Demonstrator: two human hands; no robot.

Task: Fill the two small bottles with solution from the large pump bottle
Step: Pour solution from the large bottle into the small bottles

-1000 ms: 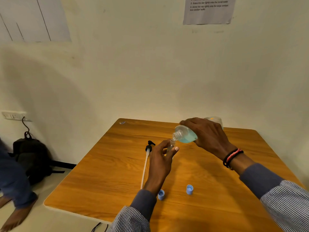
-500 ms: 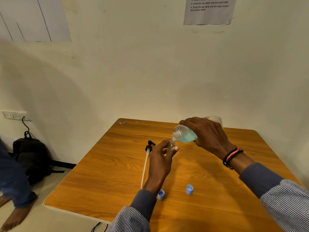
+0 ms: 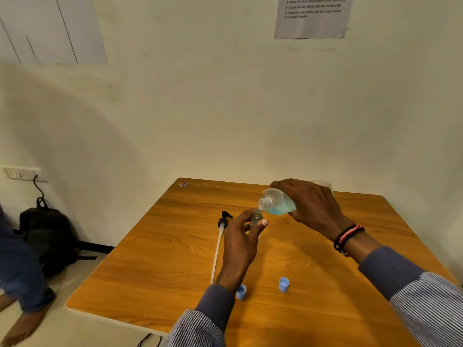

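The pump head (image 3: 223, 219) lies flat on the table (image 3: 155, 259), to the left of my hands; it is black, with its white dip tube running toward me. My left hand (image 3: 240, 242) grips the small bottle (image 3: 256, 218) upright above the table centre, thumb and fingers curled round its clear body; its mouth is open. The large bottle (image 3: 278, 202) is directly right of it, tipped nearly horizontal, threaded neck pointing left and down to the small bottle's mouth; whether the two rims touch cannot be determined. The large bottle is clear plastic; pale blue solution pools along its lower side. My right hand (image 3: 312, 209) wraps over its body from above, fingers curled round it; the bands (image 3: 347, 237) sit on that wrist.

Compared with the frame half a second earlier: both hands, both bottles and the tilt of the large bottle remain in the same position; the pump head and the caps have not moved.

Count in view: one large bottle; one small bottle; one pump head; two blue caps, the left cap (image 3: 241, 292) just beside my left sleeve, the right cap (image 3: 283, 284) apart from it, both on the near part of the table.
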